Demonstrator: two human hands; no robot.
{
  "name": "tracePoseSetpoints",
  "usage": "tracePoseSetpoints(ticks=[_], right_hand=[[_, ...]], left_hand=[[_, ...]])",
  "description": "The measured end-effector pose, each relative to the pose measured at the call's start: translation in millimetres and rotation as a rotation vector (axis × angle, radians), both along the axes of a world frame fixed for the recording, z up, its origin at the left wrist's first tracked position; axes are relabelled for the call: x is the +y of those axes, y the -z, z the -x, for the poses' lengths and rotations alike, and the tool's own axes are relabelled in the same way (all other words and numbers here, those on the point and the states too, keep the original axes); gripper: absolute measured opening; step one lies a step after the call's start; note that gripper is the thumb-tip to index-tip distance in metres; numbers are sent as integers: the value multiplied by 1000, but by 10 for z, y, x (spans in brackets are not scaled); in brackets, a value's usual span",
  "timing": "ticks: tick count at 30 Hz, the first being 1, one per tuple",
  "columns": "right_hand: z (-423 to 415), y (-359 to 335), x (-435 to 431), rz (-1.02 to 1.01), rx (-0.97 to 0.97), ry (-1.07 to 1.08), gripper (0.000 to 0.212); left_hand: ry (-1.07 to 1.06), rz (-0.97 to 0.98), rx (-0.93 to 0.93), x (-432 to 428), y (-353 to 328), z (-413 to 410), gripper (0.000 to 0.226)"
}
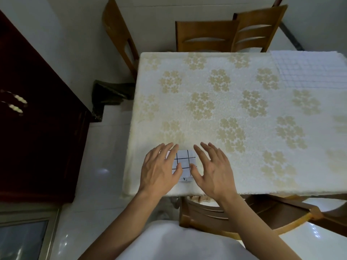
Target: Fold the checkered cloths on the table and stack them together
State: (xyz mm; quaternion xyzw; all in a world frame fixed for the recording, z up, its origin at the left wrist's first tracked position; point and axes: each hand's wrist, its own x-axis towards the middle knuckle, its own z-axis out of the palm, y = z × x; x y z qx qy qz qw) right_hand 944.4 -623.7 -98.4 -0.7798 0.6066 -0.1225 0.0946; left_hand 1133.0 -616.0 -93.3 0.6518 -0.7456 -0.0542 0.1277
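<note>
We stand over a bench draped in a cream covering patterned with pale gold flower clusters, set on a glossy white tiled floor. Nearest to us, a wooden chair is tucked under the bench's near edge. Just beyond that edge lies a small folded checkered cloth, white with thin dark grid lines, close to the bench's near left corner. Our left hand rests flat on the cloth's left part, fingers spread and relaxed, thumb lying across the fabric; it presses rather than grips. Our right hand lies palm down just beside the cloth's right edge, fingers loosely fanned and holding nothing; whether its thumb touches the cloth we cannot tell. Further out the bench is bare covering. At its far right corner lies a second checkered cloth, larger, white with a finer pale grid, lying flat and well apart from the folded one. Behind the far edge stand two more wooden chairs. To the left rises a dark red-brown cabinet.
</note>
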Motion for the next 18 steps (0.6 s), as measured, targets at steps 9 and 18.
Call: tracePoseSetpoints(ticks=[9, 18], right_hand=[[236, 11, 210, -25, 61, 197, 59], [626, 27, 701, -90, 148, 457, 59]], left_hand=[[156, -33, -23, -117, 112, 120, 53], [447, -52, -7, -197, 161, 672, 54]])
